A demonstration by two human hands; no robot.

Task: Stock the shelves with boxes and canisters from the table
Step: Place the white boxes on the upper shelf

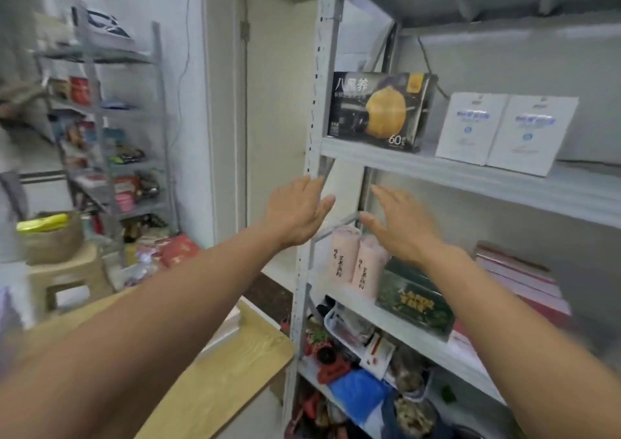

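Left hand [295, 210] and right hand [400, 223], fingers straight and holding nothing, are raised before the grey metal shelf unit [317, 119]. Two pink cylindrical canisters [344, 258] stand touching at the lower shelf's left edge. A glossy black box [379, 112] sits above, with bare shelf right of the white boxes [504, 132].

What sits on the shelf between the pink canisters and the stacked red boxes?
A dark green box sits there, as the head view shows.

Two metal shelving racks [316, 119] and one wooden table [235, 371] are in view. The nearer rack carries two pink canisters [343, 258], two white boxes [470, 129], one black box [379, 112] and one dark green box [415, 299].
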